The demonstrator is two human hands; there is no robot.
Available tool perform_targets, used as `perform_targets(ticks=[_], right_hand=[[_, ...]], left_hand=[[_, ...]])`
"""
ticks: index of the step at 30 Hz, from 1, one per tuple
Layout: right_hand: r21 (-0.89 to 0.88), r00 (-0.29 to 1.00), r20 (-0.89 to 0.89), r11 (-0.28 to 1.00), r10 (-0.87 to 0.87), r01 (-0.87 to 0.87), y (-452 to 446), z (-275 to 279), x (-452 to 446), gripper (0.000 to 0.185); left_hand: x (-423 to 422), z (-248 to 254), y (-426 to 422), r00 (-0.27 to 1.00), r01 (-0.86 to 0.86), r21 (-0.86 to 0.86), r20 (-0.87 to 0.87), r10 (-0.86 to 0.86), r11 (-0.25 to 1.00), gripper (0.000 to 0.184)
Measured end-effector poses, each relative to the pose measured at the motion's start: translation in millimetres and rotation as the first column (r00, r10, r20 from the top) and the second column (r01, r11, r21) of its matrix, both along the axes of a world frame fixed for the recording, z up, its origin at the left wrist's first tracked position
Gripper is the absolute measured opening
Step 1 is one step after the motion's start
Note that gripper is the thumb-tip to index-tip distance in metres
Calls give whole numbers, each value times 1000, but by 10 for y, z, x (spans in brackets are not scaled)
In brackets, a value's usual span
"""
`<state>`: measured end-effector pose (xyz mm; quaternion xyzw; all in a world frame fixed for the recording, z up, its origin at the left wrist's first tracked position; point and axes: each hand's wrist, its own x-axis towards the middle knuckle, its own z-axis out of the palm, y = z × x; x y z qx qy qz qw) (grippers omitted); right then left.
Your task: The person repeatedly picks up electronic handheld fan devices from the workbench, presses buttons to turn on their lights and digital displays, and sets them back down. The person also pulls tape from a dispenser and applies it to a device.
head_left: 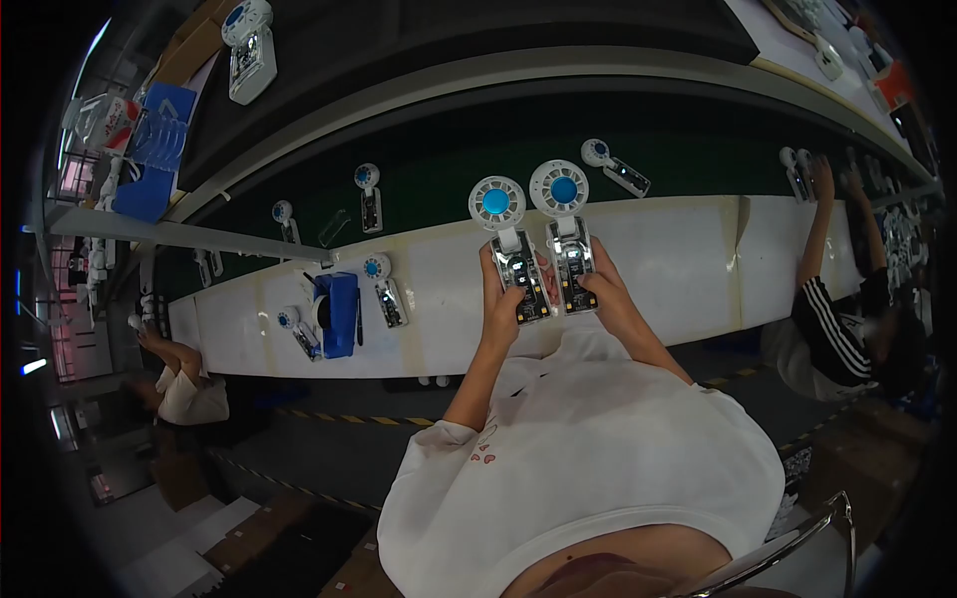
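Here I can count two hand fans (516, 269), one in the left hand (501, 303) and one in the right hand (607, 286). Two more are on the white table (658, 264), with one blue bin (341, 314). Along the green strip (439, 189) are at least three, on the dark shelf (449, 30) one. Other persons (847, 344) are two.

A long white counter (678, 269) runs alongside a dark green strip (429, 169), with a black-topped shelf (449, 40) above it. Yellow-and-black tape (344, 417) marks the dark floor (319, 444); cardboard boxes (244, 533) sit lower left, and a white light (35, 367) glares at the left edge.
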<state>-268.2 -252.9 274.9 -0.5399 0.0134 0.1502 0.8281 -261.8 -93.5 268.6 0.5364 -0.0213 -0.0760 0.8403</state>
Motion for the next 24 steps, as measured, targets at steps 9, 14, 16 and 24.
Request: perform_targets(ticks=[9, 14, 16, 24], right_hand=[[40, 995, -94, 999, 17, -13, 39, -339, 204, 57], [-32, 995, -83, 998, 58, -60, 128, -814, 589, 49], [-109, 999, -38, 994, 14, -18, 185, -931, 733, 54], [-356, 995, 52, 932, 91, -66, 245, -1561, 1180, 43]], left_hand=[[127, -222, 20, 997, -10, 41, -76, 13, 999, 60], [459, -672, 195, 998, -63, 231, 1, 64, 971, 63], [599, -808, 255, 996, -71, 239, -27, 80, 968, 63], [968, -1539, 506, 982, -134, 328, -83, 170, 935, 63]])
